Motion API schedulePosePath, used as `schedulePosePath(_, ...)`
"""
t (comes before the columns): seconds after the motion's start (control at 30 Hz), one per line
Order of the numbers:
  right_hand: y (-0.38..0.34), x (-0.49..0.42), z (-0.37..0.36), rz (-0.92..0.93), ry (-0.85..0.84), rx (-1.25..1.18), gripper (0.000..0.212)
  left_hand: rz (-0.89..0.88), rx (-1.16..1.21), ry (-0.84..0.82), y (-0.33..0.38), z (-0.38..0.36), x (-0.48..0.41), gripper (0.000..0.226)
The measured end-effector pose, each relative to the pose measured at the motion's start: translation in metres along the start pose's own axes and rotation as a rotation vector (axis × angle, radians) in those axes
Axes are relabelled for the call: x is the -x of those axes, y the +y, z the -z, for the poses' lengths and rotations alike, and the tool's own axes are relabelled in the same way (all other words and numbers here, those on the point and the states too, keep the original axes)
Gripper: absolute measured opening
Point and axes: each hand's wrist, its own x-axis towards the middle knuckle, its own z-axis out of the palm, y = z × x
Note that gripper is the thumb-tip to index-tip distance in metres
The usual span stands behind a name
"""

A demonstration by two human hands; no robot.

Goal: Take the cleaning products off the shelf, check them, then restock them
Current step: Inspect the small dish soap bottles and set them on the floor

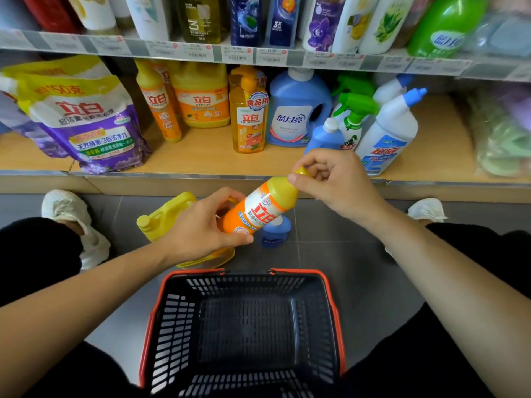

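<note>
I see the orange detergent bottle (260, 209) held tilted above the floor, just beyond the black basket (247, 285). Left hand (201, 228) grips its base; right hand (330, 179) pinches its yellow cap (301, 170).

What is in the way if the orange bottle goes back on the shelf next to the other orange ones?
Nothing visible blocks it. The orange bottle is held by the left hand and right hand just in front of the wooden shelf, and the bare patch beside the standing orange bottle is open.
</note>
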Motion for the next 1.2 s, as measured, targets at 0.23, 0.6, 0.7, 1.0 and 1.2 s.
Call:
schedulePosePath(0.23,0.002,-0.005,-0.008,-0.071,0.123,-0.016,0.016,-0.067,-0.354,0.215,-0.001,0.002,0.002,0.076)
schedulePosePath(0.6,0.008,-0.004,-0.007,-0.057,0.033,-0.13,0.018,-0.015,-0.151,0.124,0.003,0.003,0.006,0.085)
schedulePosePath(0.7,0.008,-0.005,-0.009,-0.071,0.047,-0.146,0.018,-0.006,-0.146,0.125,0.005,0.003,0.007,0.084)
schedulePosePath(1.0,0.006,-0.006,-0.011,-0.072,0.05,-0.125,0.022,0.023,-0.124,0.107,0.007,0.004,0.008,0.086)
schedulePosePath(1.2,0.006,-0.005,-0.013,-0.064,0.055,-0.109,0.022,0.015,-0.117,0.108,0.004,0.004,0.008,0.082)
